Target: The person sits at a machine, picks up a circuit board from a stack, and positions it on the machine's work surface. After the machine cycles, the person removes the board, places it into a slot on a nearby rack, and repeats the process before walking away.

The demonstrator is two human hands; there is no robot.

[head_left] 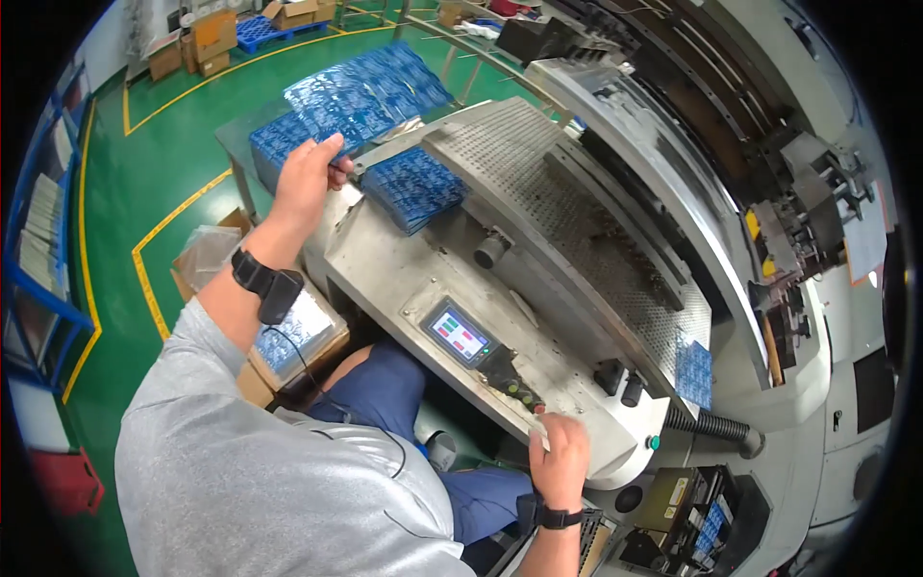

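Note:
My left hand (312, 178) is at the left end of the machine bed, with fingers curled and the thumb raised beside them. What lies between them, if anything, is too small to make out. Just beyond it are blue patterned sheets (370, 91) with a glossy surface, stacked on a side table. Right of that hand, a smaller stack of blue patterned sheets (413, 188) rests on the machine. My right hand (560, 452) hovers by the console's front edge, close to a red button (538, 409). Motion smears its fingers.
A lit touch screen (458, 334) sits in the grey console between my hands. Behind it runs a perforated metal bed (577, 221), with a blue sheet (693, 373) at its right end. An open cardboard box (298, 337) stands by my left leg. A blue rack (43, 240) is far left.

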